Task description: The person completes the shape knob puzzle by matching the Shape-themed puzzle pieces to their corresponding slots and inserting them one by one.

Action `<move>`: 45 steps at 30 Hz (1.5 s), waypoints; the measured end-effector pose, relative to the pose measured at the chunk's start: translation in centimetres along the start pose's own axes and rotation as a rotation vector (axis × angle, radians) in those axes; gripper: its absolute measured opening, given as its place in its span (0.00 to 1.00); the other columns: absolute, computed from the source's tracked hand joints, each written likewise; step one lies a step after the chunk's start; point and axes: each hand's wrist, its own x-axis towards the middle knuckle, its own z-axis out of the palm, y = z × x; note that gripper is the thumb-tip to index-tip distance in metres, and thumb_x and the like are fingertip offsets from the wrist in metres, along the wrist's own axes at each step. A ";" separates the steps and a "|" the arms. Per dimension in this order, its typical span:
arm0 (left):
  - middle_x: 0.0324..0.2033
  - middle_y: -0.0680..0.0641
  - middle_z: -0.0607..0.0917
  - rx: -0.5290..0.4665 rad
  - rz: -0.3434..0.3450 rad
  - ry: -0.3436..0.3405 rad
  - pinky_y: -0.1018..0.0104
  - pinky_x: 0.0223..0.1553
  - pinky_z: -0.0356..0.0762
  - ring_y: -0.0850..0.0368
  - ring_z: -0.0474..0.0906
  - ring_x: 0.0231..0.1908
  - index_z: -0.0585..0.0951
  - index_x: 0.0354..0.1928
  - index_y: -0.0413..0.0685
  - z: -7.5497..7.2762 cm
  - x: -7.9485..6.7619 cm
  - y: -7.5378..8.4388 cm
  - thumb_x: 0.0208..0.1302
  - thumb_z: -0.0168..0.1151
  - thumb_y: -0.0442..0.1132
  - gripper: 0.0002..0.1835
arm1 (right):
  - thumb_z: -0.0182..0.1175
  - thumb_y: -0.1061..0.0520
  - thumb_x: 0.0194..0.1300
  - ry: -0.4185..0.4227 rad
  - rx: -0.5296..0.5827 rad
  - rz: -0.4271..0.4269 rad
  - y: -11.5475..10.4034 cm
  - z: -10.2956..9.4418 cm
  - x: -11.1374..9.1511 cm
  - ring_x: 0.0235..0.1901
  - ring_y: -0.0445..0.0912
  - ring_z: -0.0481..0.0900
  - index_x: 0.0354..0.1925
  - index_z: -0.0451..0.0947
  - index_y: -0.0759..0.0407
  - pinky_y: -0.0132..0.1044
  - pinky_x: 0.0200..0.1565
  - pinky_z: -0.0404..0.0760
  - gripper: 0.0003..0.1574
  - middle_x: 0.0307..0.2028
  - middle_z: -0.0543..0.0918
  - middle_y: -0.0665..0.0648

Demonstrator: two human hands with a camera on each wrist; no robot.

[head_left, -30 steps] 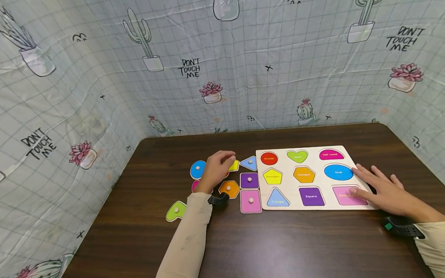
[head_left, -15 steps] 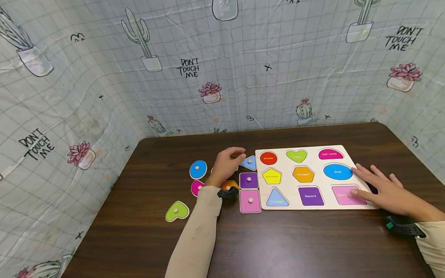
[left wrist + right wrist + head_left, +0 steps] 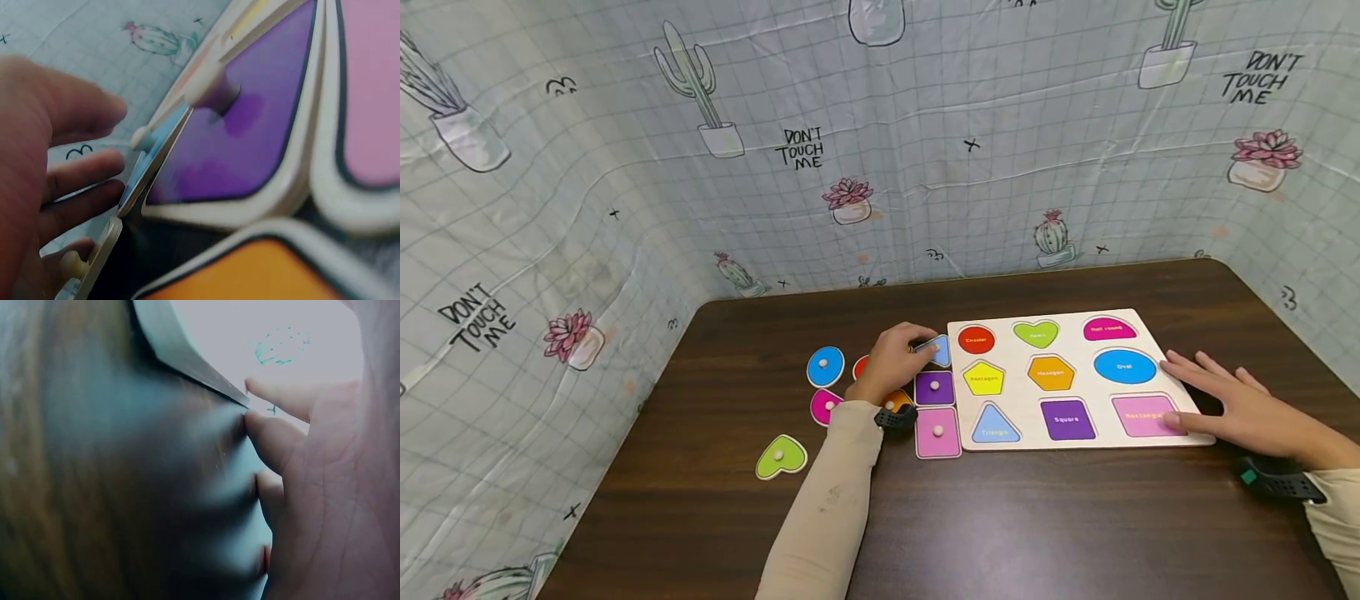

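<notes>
The left hand (image 3: 887, 367) covers much of the row beneath it: only part of the orange hexagonal knobbed piece (image 3: 256, 278) and a sliver of the round red piece (image 3: 860, 367) show. Its thumb and fingers stand apart around the pale knob of the light-blue triangular piece (image 3: 940, 354), not clenched; whether a fingertip touches the knob cannot be told. In the left wrist view a piece by the lower fingers is seen nearly edge-on, its face hidden.

The right hand (image 3: 1240, 400) lies spread, grasping nothing, over the right edge of the pale wooden shape board (image 3: 1022, 400), its thumb covering the end of the printed pink rectangle. The right wrist view is blurred, so fingertip contact is hard to judge.

The triangular piece lies just beside the board's left edge, behind the purple square knobbed piece (image 3: 934, 396); the pink rectangular knobbed piece (image 3: 937, 437) is in front, leaving little room between. The magenta half-round piece (image 3: 823, 407) is partly covered by the left wrist. A blue rounded piece (image 3: 825, 367) and a green heart piece (image 3: 781, 457) lie farther left, with more room around the heart. Dark brown wooden tabletop (image 3: 1037, 517) stretches before the board, its near edge cut off.
</notes>
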 end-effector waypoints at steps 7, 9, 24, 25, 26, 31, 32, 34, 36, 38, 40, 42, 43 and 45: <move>0.53 0.50 0.83 0.042 0.061 -0.042 0.58 0.58 0.75 0.54 0.77 0.55 0.85 0.56 0.49 0.0 -0.2 -0.5 0.70 0.63 0.47 0.17 | 0.69 0.42 0.61 0.008 0.022 -0.037 0.8 0.3 -0.9 0.76 0.63 0.29 0.78 0.50 0.61 0.69 0.64 0.17 0.59 0.77 0.47 0.69; 0.52 0.50 0.83 0.058 0.057 -0.048 0.58 0.58 0.75 0.54 0.76 0.55 0.85 0.56 0.50 0.0 -0.3 -0.5 0.70 0.63 0.47 0.17 | 0.69 0.44 0.61 0.018 0.036 -0.069 1.2 0.4 -1.2 0.77 0.54 0.27 0.78 0.52 0.60 0.69 0.64 0.17 0.58 0.79 0.43 0.58; 0.51 0.52 0.82 0.256 0.064 -0.022 0.59 0.53 0.75 0.56 0.74 0.52 0.84 0.60 0.58 0.7 -0.1 0.1 0.71 0.60 0.48 0.18 | 0.71 0.47 0.58 0.009 0.055 -0.147 1.9 0.1 -1.4 0.69 0.24 0.22 0.79 0.50 0.53 0.66 0.64 0.14 0.60 0.71 0.36 0.21; 0.51 0.52 0.82 0.259 0.065 -0.017 0.59 0.52 0.75 0.56 0.74 0.51 0.84 0.60 0.58 0.7 -0.1 0.1 0.71 0.60 0.48 0.18 | 0.71 0.47 0.58 0.005 0.048 -0.147 1.9 0.1 -1.4 0.71 0.28 0.21 0.80 0.49 0.52 0.66 0.64 0.14 0.61 0.71 0.35 0.23; 0.50 0.53 0.82 0.264 0.065 -0.013 0.60 0.51 0.75 0.56 0.74 0.50 0.84 0.59 0.58 0.7 -0.1 0.1 0.71 0.61 0.48 0.17 | 0.71 0.47 0.58 0.000 0.043 -0.148 1.8 0.1 -1.4 0.73 0.34 0.21 0.80 0.48 0.52 0.67 0.63 0.14 0.62 0.72 0.35 0.25; 0.50 0.53 0.82 0.290 0.071 -0.006 0.60 0.51 0.74 0.56 0.74 0.50 0.85 0.58 0.58 0.6 0.0 0.0 0.72 0.61 0.48 0.16 | 0.71 0.46 0.58 -0.032 0.035 -0.127 1.5 0.0 -1.1 0.76 0.63 0.25 0.81 0.43 0.52 0.67 0.63 0.14 0.65 0.78 0.34 0.45; 0.50 0.53 0.82 0.295 0.072 -0.005 0.60 0.51 0.74 0.56 0.74 0.51 0.85 0.58 0.58 0.6 0.0 0.0 0.72 0.61 0.48 0.16 | 0.71 0.46 0.57 -0.031 0.034 -0.120 1.4 0.1 -1.0 0.76 0.63 0.25 0.80 0.44 0.53 0.67 0.63 0.14 0.65 0.79 0.35 0.48; 0.50 0.53 0.82 0.301 0.073 -0.003 0.60 0.52 0.74 0.56 0.74 0.51 0.86 0.57 0.58 0.5 0.1 -0.1 0.72 0.61 0.48 0.16 | 0.71 0.45 0.57 -0.028 0.027 -0.110 1.3 0.1 -0.9 0.76 0.62 0.25 0.80 0.45 0.55 0.67 0.63 0.14 0.65 0.79 0.37 0.55; 0.49 0.53 0.82 0.307 0.071 0.002 0.60 0.51 0.75 0.56 0.74 0.51 0.86 0.56 0.58 0.5 0.1 -0.1 0.71 0.62 0.48 0.15 | 0.71 0.44 0.58 -0.024 0.019 -0.101 1.3 0.1 -0.8 0.76 0.60 0.24 0.80 0.45 0.56 0.67 0.64 0.14 0.64 0.80 0.38 0.58; 0.49 0.53 0.82 0.313 0.068 0.009 0.61 0.51 0.75 0.56 0.74 0.51 0.86 0.56 0.58 0.4 0.1 -0.1 0.71 0.62 0.48 0.15 | 0.71 0.44 0.58 -0.018 0.018 -0.100 1.3 0.2 -0.7 0.76 0.60 0.24 0.80 0.45 0.56 0.67 0.64 0.15 0.64 0.79 0.39 0.60; 0.49 0.54 0.82 0.322 0.058 0.015 0.62 0.50 0.75 0.56 0.74 0.51 0.87 0.55 0.58 0.4 0.2 -0.1 0.71 0.62 0.48 0.15 | 0.71 0.44 0.58 -0.017 0.016 -0.100 1.2 0.2 -0.7 0.76 0.62 0.26 0.80 0.44 0.55 0.68 0.63 0.15 0.65 0.79 0.40 0.62; 0.50 0.53 0.82 0.332 0.046 0.017 0.62 0.50 0.75 0.56 0.74 0.51 0.87 0.55 0.58 0.4 0.2 -0.1 0.71 0.62 0.48 0.15 | 0.71 0.44 0.59 -0.013 0.017 -0.096 1.1 0.2 -0.6 0.76 0.63 0.27 0.80 0.44 0.55 0.68 0.64 0.16 0.65 0.79 0.41 0.64; 0.50 0.53 0.82 0.338 0.040 0.018 0.62 0.50 0.76 0.56 0.74 0.51 0.86 0.56 0.58 0.3 0.2 -0.1 0.71 0.62 0.48 0.15 | 0.70 0.44 0.59 -0.013 0.018 -0.096 1.1 0.2 -0.6 0.76 0.65 0.28 0.80 0.44 0.55 0.69 0.63 0.16 0.64 0.79 0.42 0.65; 0.50 0.53 0.82 0.346 0.028 0.019 0.62 0.51 0.76 0.56 0.74 0.52 0.86 0.56 0.57 0.3 0.1 -0.1 0.71 0.62 0.48 0.15 | 0.70 0.44 0.60 -0.014 0.008 -0.085 0.9 0.2 -0.5 0.76 0.65 0.28 0.80 0.43 0.55 0.69 0.63 0.17 0.64 0.78 0.43 0.67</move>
